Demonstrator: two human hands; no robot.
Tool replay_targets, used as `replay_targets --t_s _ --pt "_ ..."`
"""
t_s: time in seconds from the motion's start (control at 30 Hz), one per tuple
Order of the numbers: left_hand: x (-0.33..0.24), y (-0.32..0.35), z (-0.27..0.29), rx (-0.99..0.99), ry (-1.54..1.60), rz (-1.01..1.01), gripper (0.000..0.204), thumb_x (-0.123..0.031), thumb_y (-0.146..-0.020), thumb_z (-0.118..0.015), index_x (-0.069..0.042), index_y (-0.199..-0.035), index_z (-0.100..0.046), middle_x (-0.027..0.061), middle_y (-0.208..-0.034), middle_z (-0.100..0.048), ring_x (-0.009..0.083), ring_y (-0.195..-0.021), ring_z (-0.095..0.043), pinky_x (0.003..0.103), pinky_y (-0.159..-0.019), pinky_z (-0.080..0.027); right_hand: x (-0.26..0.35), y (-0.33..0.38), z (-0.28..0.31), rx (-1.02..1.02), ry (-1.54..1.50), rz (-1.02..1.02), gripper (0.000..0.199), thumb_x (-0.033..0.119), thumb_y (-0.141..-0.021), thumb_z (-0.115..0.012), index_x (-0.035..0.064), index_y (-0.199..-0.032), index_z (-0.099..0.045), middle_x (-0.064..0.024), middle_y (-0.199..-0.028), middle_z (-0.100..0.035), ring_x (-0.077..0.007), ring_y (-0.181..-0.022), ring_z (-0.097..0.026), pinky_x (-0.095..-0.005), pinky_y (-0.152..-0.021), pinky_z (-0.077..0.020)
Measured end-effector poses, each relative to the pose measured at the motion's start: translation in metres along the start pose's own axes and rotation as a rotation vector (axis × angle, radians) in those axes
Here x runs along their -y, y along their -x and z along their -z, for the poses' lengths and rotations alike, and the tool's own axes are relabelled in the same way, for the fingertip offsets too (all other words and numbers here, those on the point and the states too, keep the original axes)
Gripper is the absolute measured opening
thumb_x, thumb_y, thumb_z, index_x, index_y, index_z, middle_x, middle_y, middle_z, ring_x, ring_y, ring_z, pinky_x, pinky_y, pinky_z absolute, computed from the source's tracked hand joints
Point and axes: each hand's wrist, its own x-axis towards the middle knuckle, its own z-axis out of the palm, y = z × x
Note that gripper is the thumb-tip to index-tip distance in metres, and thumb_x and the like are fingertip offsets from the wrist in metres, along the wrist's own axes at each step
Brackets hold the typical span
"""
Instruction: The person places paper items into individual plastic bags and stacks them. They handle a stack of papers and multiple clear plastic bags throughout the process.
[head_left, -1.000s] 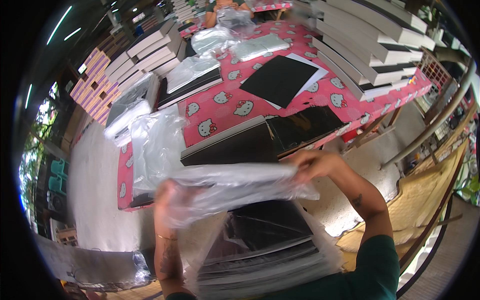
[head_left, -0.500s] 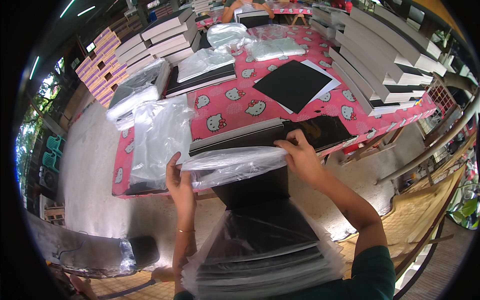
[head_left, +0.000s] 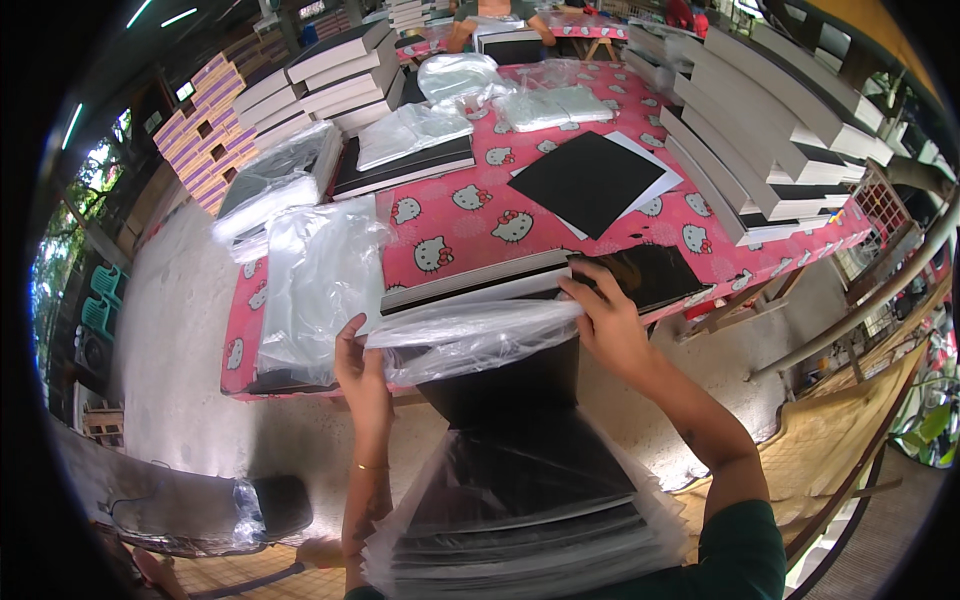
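A clear plastic bag (head_left: 480, 325) stretches between my hands at the table's near edge. My left hand (head_left: 362, 372) pinches its left end, thumb and fingers closed on the film. At the right end my right hand (head_left: 608, 318) is closed on the film, its fingertips at the right corner of a stack of sheets (head_left: 475, 280) with pale edges. A white face of that stack shows just above the bag. Below the bag hangs a black sheet (head_left: 505, 385). Nearest me lies a fanned pile of black sheets in clear sleeves (head_left: 520, 480).
Empty clear bags (head_left: 325, 290) lie at the table's left. A black sheet over white paper (head_left: 590, 185) rests mid-table. Thick stacks (head_left: 770, 130) stand at the right, others (head_left: 345, 75) at the far left. Across the table sits another person (head_left: 500, 15).
My right hand's fingers have shifted up to the stack's corner. A white face now shows on the stack where a black one was. My left hand stays at the bag's left end.
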Motion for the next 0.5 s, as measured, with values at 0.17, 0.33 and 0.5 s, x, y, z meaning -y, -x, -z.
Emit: replay_targets --t_s 0.17,0.33,0.5 --pt "-0.003 0.011 0.006 0.004 -0.037 -0.043 0.019 -0.001 -0.084 -0.055 0.003 -0.103 -0.059 0.0039 -0.086 -0.057 0.0090 -0.078 -0.051 0.023 -0.073 -0.042 0.007 -0.004 0.026 0.131 -0.208 -0.143 0.031 -0.005 -0.072 -0.060 -0.0018 -0.102 -0.062 -0.0122 -0.089 -0.061 -0.0234 -0.068 -0.062 -0.0290 -0.059 -0.0505" --pt "-0.012 0.005 0.044 0.239 -0.019 0.219 0.023 0.000 -0.082 -0.059 0.004 -0.105 -0.057 0.0066 -0.092 -0.062 0.0136 -0.078 -0.060 0.024 -0.075 -0.047 0.006 0.003 0.041 0.376 -0.616 -0.481 0.022 0.004 -0.082 -0.060 -0.0002 -0.103 -0.064 -0.0065 -0.084 -0.065 -0.0132 -0.066 -0.062 -0.0241 -0.056 -0.0490" --pt "-0.022 0.005 0.046 0.287 0.334 0.656 0.039 -0.012 -0.079 -0.065 0.001 -0.114 -0.055 0.0118 -0.104 -0.063 0.0225 -0.092 -0.064 0.034 -0.082 -0.054 -0.008 0.024 0.041 0.425 -1.494 -0.990 0.031 0.015 -0.087 -0.060 0.0079 -0.117 -0.059 -0.0047 -0.099 -0.065 -0.0125 -0.080 -0.064 -0.0251 -0.063 -0.0513"
